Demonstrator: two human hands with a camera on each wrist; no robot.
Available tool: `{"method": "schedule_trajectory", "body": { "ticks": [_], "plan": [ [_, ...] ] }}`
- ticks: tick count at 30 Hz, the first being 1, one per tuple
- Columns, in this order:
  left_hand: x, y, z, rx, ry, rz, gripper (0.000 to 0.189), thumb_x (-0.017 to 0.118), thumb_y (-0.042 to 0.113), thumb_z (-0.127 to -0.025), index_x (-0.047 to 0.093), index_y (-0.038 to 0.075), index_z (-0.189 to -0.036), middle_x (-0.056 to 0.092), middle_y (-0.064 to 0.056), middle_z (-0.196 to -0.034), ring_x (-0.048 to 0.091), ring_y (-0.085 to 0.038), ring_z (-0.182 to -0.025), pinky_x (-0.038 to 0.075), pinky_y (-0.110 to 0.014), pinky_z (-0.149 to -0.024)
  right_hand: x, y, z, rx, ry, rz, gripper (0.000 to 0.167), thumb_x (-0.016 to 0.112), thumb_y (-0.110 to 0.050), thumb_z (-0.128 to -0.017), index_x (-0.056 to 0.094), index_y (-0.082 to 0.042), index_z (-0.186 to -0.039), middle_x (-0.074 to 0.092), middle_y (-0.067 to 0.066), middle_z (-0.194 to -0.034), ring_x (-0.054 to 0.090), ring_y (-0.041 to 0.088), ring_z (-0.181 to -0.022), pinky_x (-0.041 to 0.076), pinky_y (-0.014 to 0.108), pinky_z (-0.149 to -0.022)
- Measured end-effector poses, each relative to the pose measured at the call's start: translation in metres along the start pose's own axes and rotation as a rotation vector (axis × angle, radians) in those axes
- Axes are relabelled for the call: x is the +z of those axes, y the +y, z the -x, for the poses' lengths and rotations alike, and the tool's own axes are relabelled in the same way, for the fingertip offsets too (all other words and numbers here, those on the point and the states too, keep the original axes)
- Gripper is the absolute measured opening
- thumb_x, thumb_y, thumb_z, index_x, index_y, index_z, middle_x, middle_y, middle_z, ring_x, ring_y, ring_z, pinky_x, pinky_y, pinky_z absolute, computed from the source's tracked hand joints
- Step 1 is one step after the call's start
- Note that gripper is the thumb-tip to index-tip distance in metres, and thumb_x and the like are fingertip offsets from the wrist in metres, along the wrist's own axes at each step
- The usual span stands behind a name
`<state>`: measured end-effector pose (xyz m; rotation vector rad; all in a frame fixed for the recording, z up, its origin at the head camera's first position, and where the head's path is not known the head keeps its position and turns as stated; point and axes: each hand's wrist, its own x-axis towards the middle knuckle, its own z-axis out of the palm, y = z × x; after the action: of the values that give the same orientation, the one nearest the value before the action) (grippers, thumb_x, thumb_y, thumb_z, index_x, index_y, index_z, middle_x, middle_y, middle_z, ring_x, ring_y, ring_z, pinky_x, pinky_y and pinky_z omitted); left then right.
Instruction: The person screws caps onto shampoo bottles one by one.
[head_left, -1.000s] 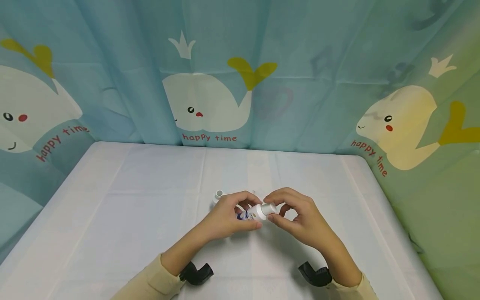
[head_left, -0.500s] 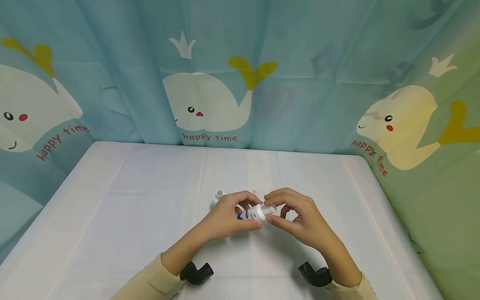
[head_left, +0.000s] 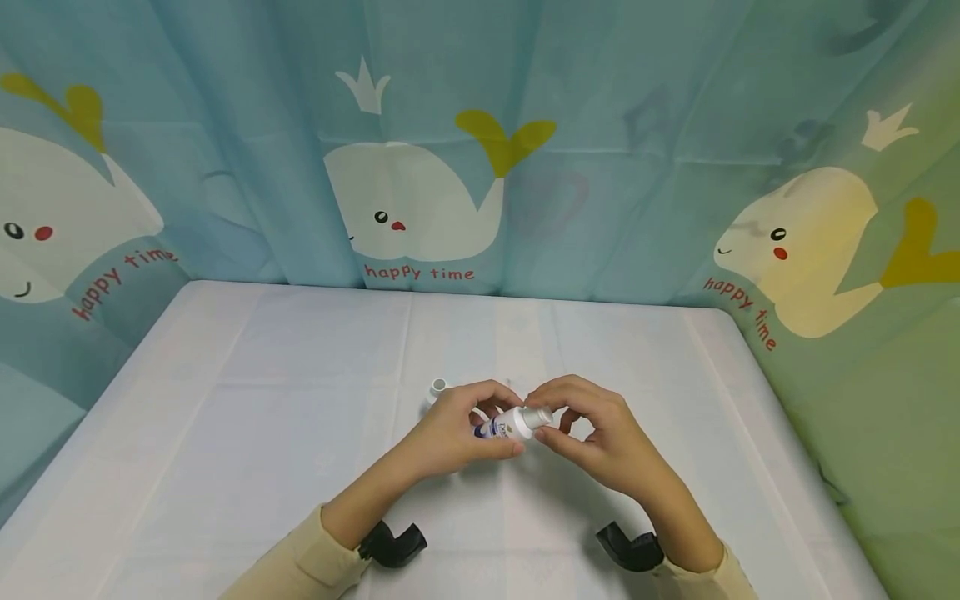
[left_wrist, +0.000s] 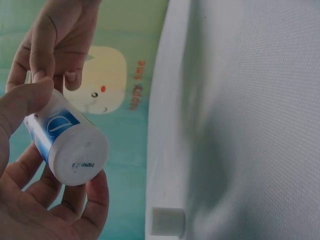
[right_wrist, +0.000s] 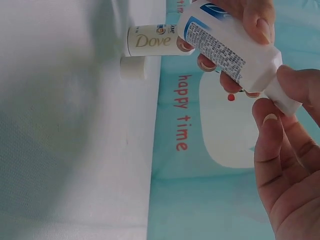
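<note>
My left hand grips a small white Dove bottle with a blue label, tilted so its capped end points right and up. Its round base shows in the left wrist view, with a printed date. At the other end, the thumb and forefinger of my right hand pinch the pale cap. Behind the left hand stands a second Dove bottle, white with gold lettering and mostly hidden in the head view; its open mouth faces up.
A loose white cap stands on the white-covered table near the second bottle. A blue-green curtain printed with whales hangs behind the table. Black wrist mounts jut from the cuffs.
The right thumb and forefinger, slightly parted around the cap half a second ago, have closed on it again. The left hand and bottle have stayed almost still.
</note>
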<state>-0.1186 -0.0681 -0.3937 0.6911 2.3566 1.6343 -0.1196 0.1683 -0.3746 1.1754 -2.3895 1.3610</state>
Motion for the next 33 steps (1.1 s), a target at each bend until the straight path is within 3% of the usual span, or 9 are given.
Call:
{"method": "schedule_trajectory", "body": {
  "ticks": [10,27,33],
  "plan": [
    [0.0001,0.0011,0.0,-0.009,-0.005,-0.001,0.04,0.085,0.026,-0.078,0.068,0.024,-0.113,0.067,0.014,-0.102,0.059,-0.01,-0.093,0.053,-0.03,-0.075,0.0018,0.0004,-0.0007,-0.025,0.017,-0.01,0.031,0.078,-0.001,-0.084,0.07,-0.015,-0.111,0.068,0.004,-0.117,0.064,0.016,-0.106,0.057,0.025,-0.071],
    [0.0005,0.0016,0.0004,0.01,0.001,-0.025,0.039,0.085,0.027,-0.077,0.068,0.024,-0.113,0.067,0.017,-0.101,0.059,-0.009,-0.094,0.051,-0.031,-0.08,0.0025,0.0007,-0.0008,0.013,0.019,0.027,0.029,0.081,-0.009,-0.083,0.071,-0.018,-0.109,0.07,-0.007,-0.1,0.062,0.006,-0.086,0.054,0.022,-0.068],
    [0.0002,0.001,0.0003,0.013,0.003,-0.019,0.038,0.084,0.026,-0.078,0.068,0.023,-0.112,0.067,0.015,-0.1,0.059,-0.009,-0.093,0.052,-0.033,-0.078,-0.0003,0.0021,0.0007,0.016,-0.016,-0.009,0.036,0.081,-0.005,-0.082,0.07,-0.015,-0.114,0.068,0.001,-0.118,0.064,0.014,-0.105,0.057,0.026,-0.074]
  ]
}}
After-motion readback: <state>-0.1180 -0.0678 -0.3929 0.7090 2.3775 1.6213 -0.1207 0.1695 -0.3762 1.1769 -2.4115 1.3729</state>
